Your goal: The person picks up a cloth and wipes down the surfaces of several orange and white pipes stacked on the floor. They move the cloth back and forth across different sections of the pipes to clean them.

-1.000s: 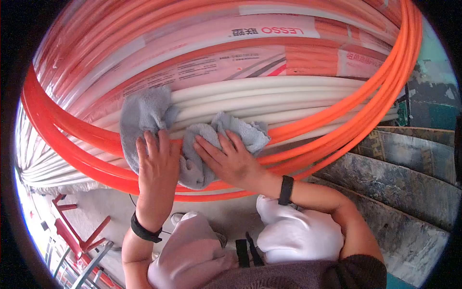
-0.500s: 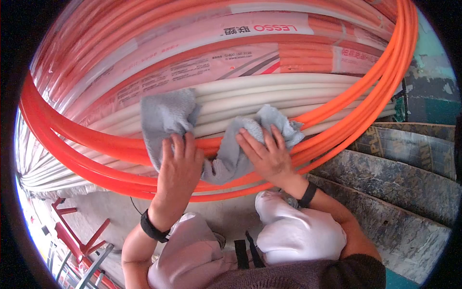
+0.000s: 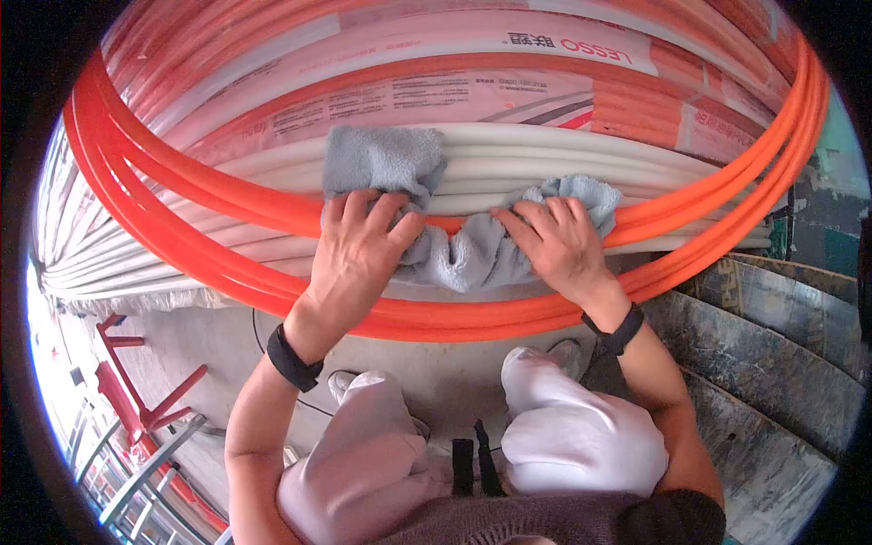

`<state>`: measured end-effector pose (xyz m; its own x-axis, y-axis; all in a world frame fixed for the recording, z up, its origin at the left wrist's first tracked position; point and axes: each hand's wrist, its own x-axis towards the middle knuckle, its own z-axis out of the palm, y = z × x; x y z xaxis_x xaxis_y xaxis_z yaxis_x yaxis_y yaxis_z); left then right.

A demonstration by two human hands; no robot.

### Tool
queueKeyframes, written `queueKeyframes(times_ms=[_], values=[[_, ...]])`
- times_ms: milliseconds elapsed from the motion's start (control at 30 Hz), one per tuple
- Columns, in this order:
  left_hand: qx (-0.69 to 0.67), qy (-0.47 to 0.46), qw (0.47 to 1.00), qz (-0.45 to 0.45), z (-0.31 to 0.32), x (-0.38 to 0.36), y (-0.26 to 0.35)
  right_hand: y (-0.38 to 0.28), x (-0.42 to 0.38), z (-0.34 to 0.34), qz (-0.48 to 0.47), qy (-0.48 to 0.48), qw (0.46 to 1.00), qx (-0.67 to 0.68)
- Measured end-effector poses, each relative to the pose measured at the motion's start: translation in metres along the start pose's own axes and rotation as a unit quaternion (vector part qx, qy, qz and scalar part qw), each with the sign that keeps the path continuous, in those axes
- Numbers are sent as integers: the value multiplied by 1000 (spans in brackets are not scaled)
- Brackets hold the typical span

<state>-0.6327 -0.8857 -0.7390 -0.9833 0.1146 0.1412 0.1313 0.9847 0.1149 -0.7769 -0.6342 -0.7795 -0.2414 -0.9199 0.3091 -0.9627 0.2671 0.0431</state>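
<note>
A coil of orange pipe curves across in front of me, its strands split into an upper and a lower group. Over the upper strands lies a grey cloth, sagging in folds between my hands. My left hand is curled over the cloth and the pipe beneath it, fingertips pointing away from me. Farther right, my right hand grips the cloth's other end against the same strands. The pipe directly under both hands is covered by cloth and fingers.
Behind the coil lie white pipes and stacked plastic-wrapped orange rolls. Stained boards stand at the right. A red metal frame and a grey ladder-like frame are at lower left. My knees are below the coil.
The view has shifted. My hands have moved forward with the cloth and now close over the upper strands. The lower strands now hang apart from them, nearer me.
</note>
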Motion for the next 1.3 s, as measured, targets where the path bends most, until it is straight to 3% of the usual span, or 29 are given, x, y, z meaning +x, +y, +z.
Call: queueKeyframes(times_ms=[233, 333, 467, 533, 667, 700, 767, 800, 933, 1033, 1300], values=[[-3, 9, 998, 54, 1, 2, -10, 2, 1, 1, 14, -17, 999, 34], [-51, 6, 997, 50, -1, 6, -10, 3, 7, -10, 39, -46, 991, 117], [-143, 46, 988, 15, -14, 4, -6, 6, 7, -19, 113, 5, 966, 233], [-177, 88, 980, 11, -28, -5, -1, 0, 2, -48, 61, 42, 969, 235], [-177, 108, 955, 212, -54, -34, 16, -25, -31, -67, -115, 44, 956, 266], [-187, 102, 941, 262, -47, -39, 24, -33, -36, -66, -128, -11, 945, 300], [-155, -1, 944, 290, -20, -57, 41, -54, -52, -40, -154, -58, 953, 254], [-129, -48, 948, 288, -5, -66, 47, -63, -64, -28, -111, -163, 946, 257], [40, -146, 947, 283, 41, -93, 54, -85, -72, -4, -18, -246, 945, 216], [81, -135, 955, 251, 57, -105, 64, -94, -75, 10, -10, -216, 968, 125], [60, -20, 969, 238, 98, -122, 53, -104, -83, 24, 1, -165, 985, 55]])
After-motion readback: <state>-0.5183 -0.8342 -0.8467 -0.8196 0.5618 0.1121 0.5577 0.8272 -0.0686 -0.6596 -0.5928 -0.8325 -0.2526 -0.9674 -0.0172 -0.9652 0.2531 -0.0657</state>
